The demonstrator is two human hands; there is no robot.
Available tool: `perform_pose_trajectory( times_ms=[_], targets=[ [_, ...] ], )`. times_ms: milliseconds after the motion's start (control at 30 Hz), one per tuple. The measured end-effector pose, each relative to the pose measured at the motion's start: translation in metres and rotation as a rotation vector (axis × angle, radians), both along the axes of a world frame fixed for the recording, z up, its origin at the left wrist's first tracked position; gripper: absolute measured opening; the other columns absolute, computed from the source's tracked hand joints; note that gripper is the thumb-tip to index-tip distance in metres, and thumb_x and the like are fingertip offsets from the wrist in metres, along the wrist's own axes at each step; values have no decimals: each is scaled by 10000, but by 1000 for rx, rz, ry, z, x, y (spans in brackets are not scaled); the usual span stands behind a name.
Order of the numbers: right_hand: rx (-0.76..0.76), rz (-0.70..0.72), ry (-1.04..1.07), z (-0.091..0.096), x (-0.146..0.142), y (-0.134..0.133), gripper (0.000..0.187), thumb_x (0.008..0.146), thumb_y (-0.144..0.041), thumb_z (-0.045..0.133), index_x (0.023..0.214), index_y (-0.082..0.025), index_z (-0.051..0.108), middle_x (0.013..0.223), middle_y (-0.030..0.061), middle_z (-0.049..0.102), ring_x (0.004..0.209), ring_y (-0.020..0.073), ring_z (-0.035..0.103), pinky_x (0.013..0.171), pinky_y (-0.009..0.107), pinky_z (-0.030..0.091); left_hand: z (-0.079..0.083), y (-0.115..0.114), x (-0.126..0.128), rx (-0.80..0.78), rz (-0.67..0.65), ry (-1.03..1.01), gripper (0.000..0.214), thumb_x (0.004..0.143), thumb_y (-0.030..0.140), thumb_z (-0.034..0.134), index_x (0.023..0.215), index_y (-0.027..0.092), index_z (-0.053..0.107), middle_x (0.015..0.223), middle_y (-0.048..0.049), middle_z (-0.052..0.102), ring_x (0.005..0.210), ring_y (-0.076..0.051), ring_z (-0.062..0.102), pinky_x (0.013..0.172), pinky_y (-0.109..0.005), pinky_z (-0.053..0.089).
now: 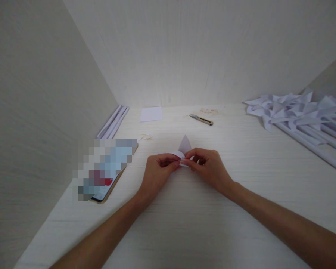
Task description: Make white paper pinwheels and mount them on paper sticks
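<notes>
The 2 hands met over the middle of the bench (179,228), well in from its left edge. Between them was a piece of white paper (185,143), a pointed flap standing toward the bench's far edge and a curved strip beside it. The left hand (158,173) had its thumb and index finger clamped on the paper; the right hand (208,168) pinched it just beside them. The fingers hid the paper's centre, and whether they gripped anything else there could not be told.

Near the left edge lay a phone (112,188), mostly masked by blocky blur. Rolled paper tubes (113,122) filled the far left corner, and a white square sheet (151,114) lay near the far edge. A cutter (201,119) lay farther right, beside tiny pale scraps (208,111), too small to identify. Toward the far right corner, overlapping paper pinwheels (294,108) hid parts of their sticks (310,145); the view cut some off.
</notes>
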State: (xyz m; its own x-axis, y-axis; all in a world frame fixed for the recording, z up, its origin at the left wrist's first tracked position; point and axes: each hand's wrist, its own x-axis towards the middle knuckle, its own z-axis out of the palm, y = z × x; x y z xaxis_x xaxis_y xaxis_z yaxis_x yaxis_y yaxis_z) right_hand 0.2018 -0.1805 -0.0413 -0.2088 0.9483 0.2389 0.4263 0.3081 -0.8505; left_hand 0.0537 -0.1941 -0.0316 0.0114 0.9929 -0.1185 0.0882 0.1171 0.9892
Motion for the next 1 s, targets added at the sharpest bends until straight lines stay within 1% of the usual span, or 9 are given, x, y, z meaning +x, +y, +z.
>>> perform_pose_trajectory(
  times_ms=[100,200,367,467,567,733,833,933,1000],
  targets=[
    [-62,67,39,-1,1,2,136,732,-291,583,684,-169,618,454,-32,542,394,81,480,407,196,346,-1,0,0,9,27,-36,64,577,168,650,636,148,664,634,-9,672,590,-119,600,592,-224,478],
    [-103,120,87,-3,2,4,132,750,-273,545,697,-168,604,487,-26,562,408,81,496,403,191,342,-2,0,0,20,44,-61,85,577,161,646,660,148,661,654,-11,678,597,-123,610,596,-229,489],
    [-145,135,125,-6,3,6,118,742,-269,549,692,-169,584,501,-22,569,437,88,513,421,193,353,-4,0,1,49,60,-38,94,577,131,633,667,146,656,653,-10,676,614,-126,619,617,-228,496],
    [-169,135,140,-7,2,6,130,730,-282,558,676,-164,576,501,-19,565,443,93,514,429,199,360,-6,0,1,63,48,-16,74,583,132,627,652,145,650,649,-9,675,613,-126,621,620,-227,495],
    [-184,132,149,-7,2,6,138,717,-291,563,670,-161,570,498,-18,557,444,99,512,435,207,366,-8,0,1,92,45,34,57,591,139,623,642,146,646,651,-11,673,613,-129,621,613,-229,494],
    [-161,120,134,-6,2,5,115,720,-269,556,661,-171,554,484,-29,537,436,95,493,433,209,348,-11,-1,1,144,31,137,60,614,167,616,664,153,647,656,-18,671,600,-136,622,586,-238,501],
    [-149,108,133,-7,2,5,109,727,-263,550,665,-173,549,481,-30,535,437,95,489,440,214,349,-12,-3,3,173,12,181,93,628,194,619,706,156,652,673,-28,675,599,-141,624,562,-238,503],
    [-150,103,170,-7,2,6,120,729,-269,551,659,-171,547,484,-28,535,438,93,487,438,215,347,-10,-3,0,204,-9,214,144,676,226,587,777,149,655,695,-38,680,578,-134,619,511,-223,490],
    [-179,93,223,-6,3,6,137,721,-286,563,655,-168,543,474,-31,524,423,87,475,422,213,337,-8,-1,-7,282,-37,298,163,713,220,551,814,146,655,740,-45,686,581,-124,612,487,-209,474]
  ],
)
